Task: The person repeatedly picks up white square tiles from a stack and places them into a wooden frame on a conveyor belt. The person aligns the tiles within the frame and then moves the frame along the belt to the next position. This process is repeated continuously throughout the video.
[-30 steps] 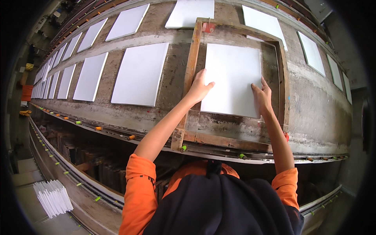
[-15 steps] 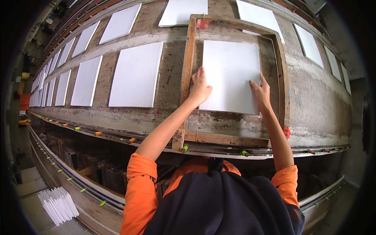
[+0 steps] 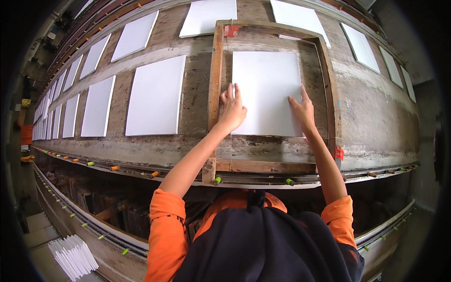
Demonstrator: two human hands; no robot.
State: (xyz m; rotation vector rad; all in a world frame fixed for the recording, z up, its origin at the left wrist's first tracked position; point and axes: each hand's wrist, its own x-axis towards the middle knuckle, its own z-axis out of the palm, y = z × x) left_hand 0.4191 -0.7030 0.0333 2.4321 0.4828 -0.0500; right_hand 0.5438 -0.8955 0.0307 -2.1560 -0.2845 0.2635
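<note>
- I'm seeing the left hand and right hand flanking a white panel, apart.
- I can't tell whether they're gripping.
- A wooden frame is surrounding them.

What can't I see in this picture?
In the head view:
- The underside of the framed white panel: it faces the bench.
- The wooden frame's near right corner: behind the right forearm.
- Details of the things below: too dark.
- The number of far-left panels: too small, crowded.
</note>
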